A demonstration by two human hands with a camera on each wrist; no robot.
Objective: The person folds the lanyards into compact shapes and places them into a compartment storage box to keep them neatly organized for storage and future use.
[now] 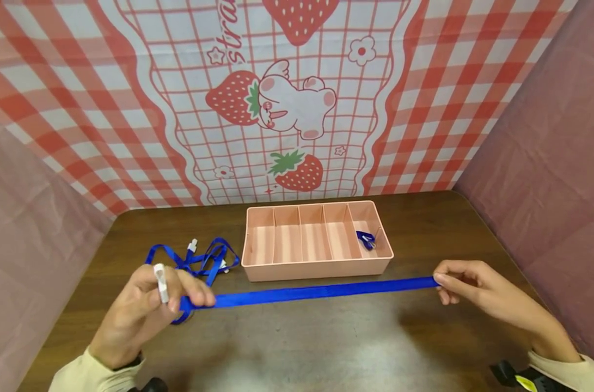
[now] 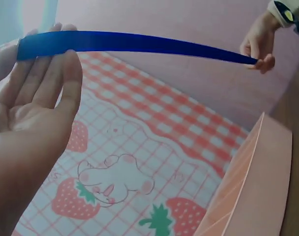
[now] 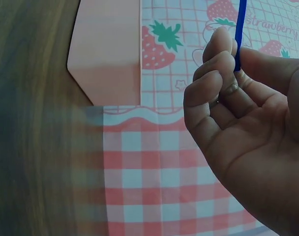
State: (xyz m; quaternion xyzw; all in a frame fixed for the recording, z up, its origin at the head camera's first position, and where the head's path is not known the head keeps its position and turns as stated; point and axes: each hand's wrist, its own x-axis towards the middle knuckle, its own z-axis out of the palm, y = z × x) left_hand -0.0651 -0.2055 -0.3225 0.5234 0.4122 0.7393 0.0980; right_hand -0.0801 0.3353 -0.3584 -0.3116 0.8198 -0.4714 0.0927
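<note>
A flat blue lanyard point(image 1: 321, 293) stretches almost straight between the two hands, in front of the tray. My right hand point(image 1: 478, 288) pinches its right end between thumb and fingers; the right wrist view shows the strap point(image 3: 240, 29) edge-on at those fingertips. At the other end my left hand point(image 1: 149, 310) holds the strap, with a white plastic clip point(image 1: 160, 283) standing up by its fingers. In the left wrist view the strap point(image 2: 130, 42) crosses that hand's extended fingers, with the thumb at the strap's end.
More blue lanyards point(image 1: 213, 258) with white clips lie loosely heaped on the brown table point(image 1: 424, 228), behind the left hand. A pink divided tray point(image 1: 316, 268) stands at the back middle. Its rightmost compartment holds a small dark blue object point(image 1: 366, 239) with a silvery part.
</note>
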